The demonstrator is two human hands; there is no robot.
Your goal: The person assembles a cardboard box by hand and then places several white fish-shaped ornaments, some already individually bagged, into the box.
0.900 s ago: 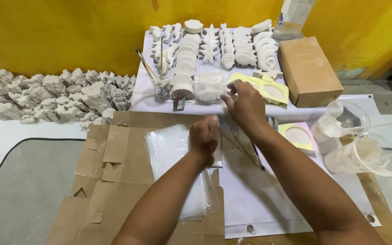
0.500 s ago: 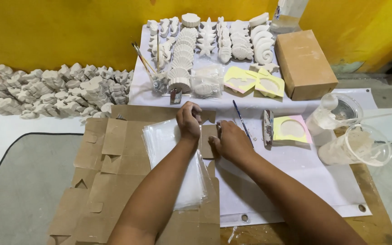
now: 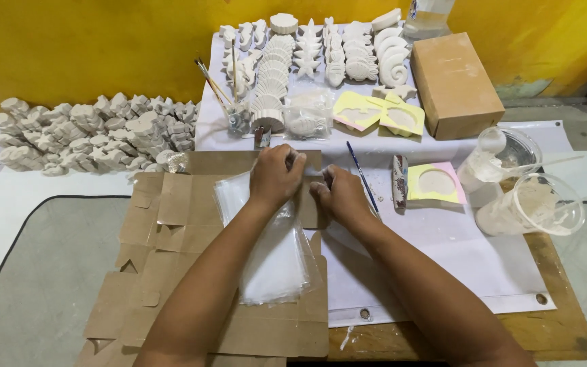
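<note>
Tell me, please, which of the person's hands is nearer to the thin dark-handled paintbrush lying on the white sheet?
Right. The right hand lies just left of the thin dark-handled paintbrush, almost touching it; the left hand is farther left, over the clear plastic bags.

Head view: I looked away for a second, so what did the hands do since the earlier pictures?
The right hand drew back from the far row of white plaster casts to join the left hand on a small brown cardboard piece over the clear plastic bags. The casts and clear plastic cups stayed put.
</note>
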